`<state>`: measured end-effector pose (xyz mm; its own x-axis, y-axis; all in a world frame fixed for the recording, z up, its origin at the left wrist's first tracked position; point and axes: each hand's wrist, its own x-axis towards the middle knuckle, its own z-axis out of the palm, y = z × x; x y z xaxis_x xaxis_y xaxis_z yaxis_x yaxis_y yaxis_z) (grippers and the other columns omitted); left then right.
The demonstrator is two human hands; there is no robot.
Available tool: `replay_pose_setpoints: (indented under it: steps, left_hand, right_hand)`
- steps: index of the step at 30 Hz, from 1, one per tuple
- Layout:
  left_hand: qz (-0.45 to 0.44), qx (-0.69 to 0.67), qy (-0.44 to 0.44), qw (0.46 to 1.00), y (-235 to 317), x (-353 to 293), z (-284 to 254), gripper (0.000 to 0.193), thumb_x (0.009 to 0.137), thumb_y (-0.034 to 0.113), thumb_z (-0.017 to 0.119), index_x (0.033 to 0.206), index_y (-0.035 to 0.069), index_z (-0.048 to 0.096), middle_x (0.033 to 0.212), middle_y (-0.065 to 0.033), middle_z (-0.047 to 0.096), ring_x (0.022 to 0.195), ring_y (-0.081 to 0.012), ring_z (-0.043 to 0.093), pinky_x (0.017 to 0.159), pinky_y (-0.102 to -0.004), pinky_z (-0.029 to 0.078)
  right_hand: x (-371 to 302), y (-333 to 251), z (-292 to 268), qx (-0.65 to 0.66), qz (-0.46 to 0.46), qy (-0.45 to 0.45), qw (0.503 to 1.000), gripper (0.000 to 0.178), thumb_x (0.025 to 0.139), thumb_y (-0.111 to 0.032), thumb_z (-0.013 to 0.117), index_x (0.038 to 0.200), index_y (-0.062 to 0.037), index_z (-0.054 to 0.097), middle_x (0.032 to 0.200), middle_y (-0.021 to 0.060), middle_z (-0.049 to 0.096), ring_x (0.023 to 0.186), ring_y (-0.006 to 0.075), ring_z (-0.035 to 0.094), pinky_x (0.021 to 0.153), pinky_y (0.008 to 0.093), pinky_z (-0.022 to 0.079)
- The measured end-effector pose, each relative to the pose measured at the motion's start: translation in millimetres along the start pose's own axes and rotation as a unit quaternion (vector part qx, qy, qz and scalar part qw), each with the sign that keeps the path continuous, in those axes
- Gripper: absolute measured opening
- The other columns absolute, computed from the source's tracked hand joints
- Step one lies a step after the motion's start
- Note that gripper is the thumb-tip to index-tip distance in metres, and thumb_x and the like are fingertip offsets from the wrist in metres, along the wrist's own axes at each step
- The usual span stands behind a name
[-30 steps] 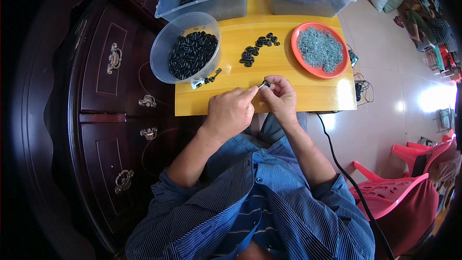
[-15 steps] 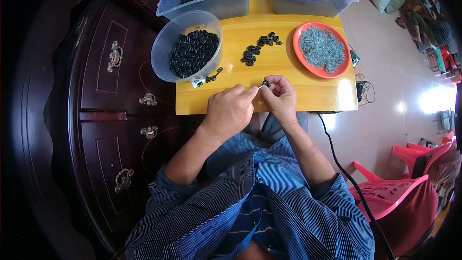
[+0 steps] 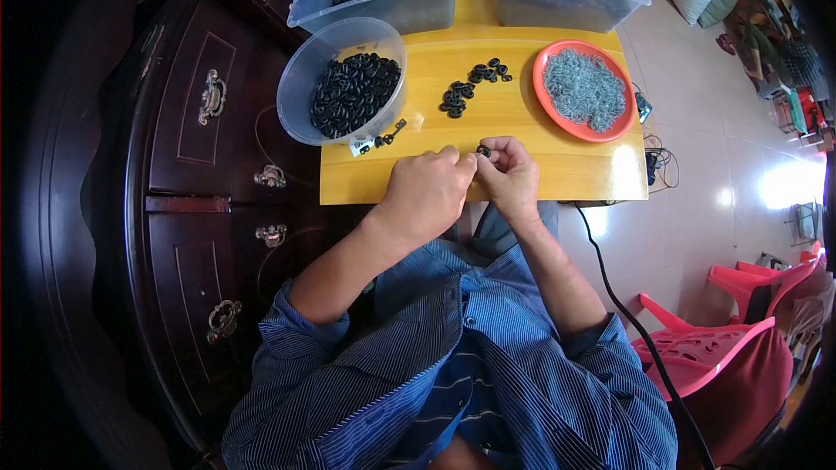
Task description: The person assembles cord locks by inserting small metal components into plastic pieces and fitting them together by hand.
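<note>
Over the near edge of the yellow table, my two hands meet. My right hand pinches a small black oval ring-shaped piece between thumb and fingers. Close against it, my left hand is closed, knuckles up, with its fingertips at the piece; whatever it grips is hidden. Beyond the hands lies a loose cluster of similar black pieces. A red plate to the right carries a heap of small silvery wire parts.
A round clear tub of black pieces stands at the left, with a few linked black pieces beside it. Two clear bins of black parts stand at the back. Dark drawers flank the left; a pink chair is lower right.
My left hand has shifted slightly right and rolled over toward the right hand, covering the thin pale metal thing seen earlier at its fingertips. My right hand keeps its pinch.
</note>
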<state>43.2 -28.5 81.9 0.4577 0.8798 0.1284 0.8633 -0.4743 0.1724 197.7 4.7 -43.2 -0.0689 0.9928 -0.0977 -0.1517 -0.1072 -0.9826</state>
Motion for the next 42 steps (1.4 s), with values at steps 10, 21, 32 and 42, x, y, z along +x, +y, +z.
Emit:
replay_pose_setpoints:
  steps: [10, 21, 32, 42]
  left_hand:
    - [-0.005, -0.030, 0.058, 0.998, 0.9, -8.6, -4.1, 0.040, 0.079, 0.006, 0.067, 0.119, 0.004, 0.070, 0.086, -0.0108, 0.062, 0.076, -0.0273, 0.067, 0.067, -0.0389, 0.056]
    - [-0.010, -0.022, 0.070, 0.997, 1.2, -11.6, 6.3, 0.037, 0.081, 0.006, 0.065, 0.118, 0.001, 0.070, 0.085, -0.0108, 0.062, 0.072, -0.0258, 0.067, 0.064, -0.0366, 0.056]
    - [0.000, -0.017, 0.034, 0.999, 1.0, -3.1, 0.6, 0.037, 0.082, 0.007, 0.066, 0.118, 0.001, 0.070, 0.086, -0.0114, 0.063, 0.075, -0.0275, 0.068, 0.066, -0.0384, 0.056]
    - [-0.050, -0.079, 0.097, 0.991, -11.2, -20.3, -16.3, 0.034, 0.086, 0.003, 0.061, 0.120, 0.002, 0.069, 0.089, -0.0139, 0.065, 0.076, -0.0308, 0.067, 0.065, -0.0416, 0.055]
  right_hand:
    - [1.6, 3.1, -0.3, 0.080, 0.003, -0.001, 0.997, 0.021, 0.090, 0.001, 0.070, 0.109, 0.0017, 0.061, 0.082, -0.0004, 0.065, 0.073, 0.0053, 0.062, 0.068, 0.0213, 0.053]
    - [-0.9, 1.2, 1.6, 0.091, -0.008, -0.008, 0.996, 0.022, 0.091, 0.002, 0.069, 0.110, 0.0018, 0.060, 0.085, 0.0001, 0.065, 0.075, 0.0054, 0.062, 0.070, 0.0211, 0.054]
    - [1.3, 1.8, -1.0, 0.064, -0.016, -0.008, 0.998, 0.022, 0.091, 0.003, 0.068, 0.111, 0.0021, 0.060, 0.085, 0.0011, 0.066, 0.075, 0.0063, 0.063, 0.070, 0.0221, 0.055]
    - [-0.4, -3.1, -12.7, 0.150, 0.018, -0.046, 0.987, 0.025, 0.095, 0.000, 0.068, 0.117, -0.0005, 0.058, 0.094, 0.0047, 0.070, 0.081, 0.0104, 0.067, 0.074, 0.0238, 0.056]
